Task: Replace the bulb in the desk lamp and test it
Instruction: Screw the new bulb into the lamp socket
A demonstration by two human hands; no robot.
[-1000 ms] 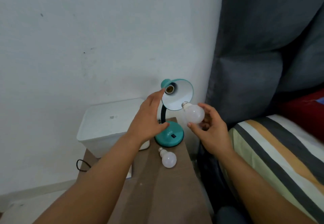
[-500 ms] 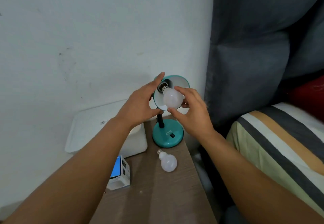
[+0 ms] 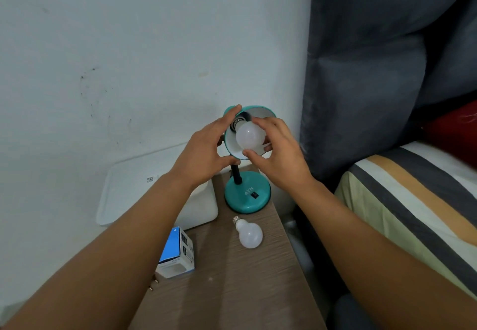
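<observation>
A teal desk lamp [image 3: 247,195] stands on a brown table [image 3: 232,278] by the wall, its shade [image 3: 260,110] tipped toward me. My left hand [image 3: 204,154] grips the back and rim of the shade. My right hand [image 3: 277,151] holds a white bulb [image 3: 249,135] with its fingertips; the bulb's metal base sits at the socket inside the shade. A second white bulb [image 3: 249,234] lies on the table in front of the lamp's base.
A blue and white bulb box [image 3: 176,257] stands on the table's left side. A white plastic bin [image 3: 144,190] sits behind it against the wall. A dark curtain [image 3: 374,71] and a striped bed [image 3: 413,200] are on the right.
My right hand carried the bulb from beside the lamp up into the shade and against the socket. My left hand stayed on the shade. My view has moved closer and lower.
</observation>
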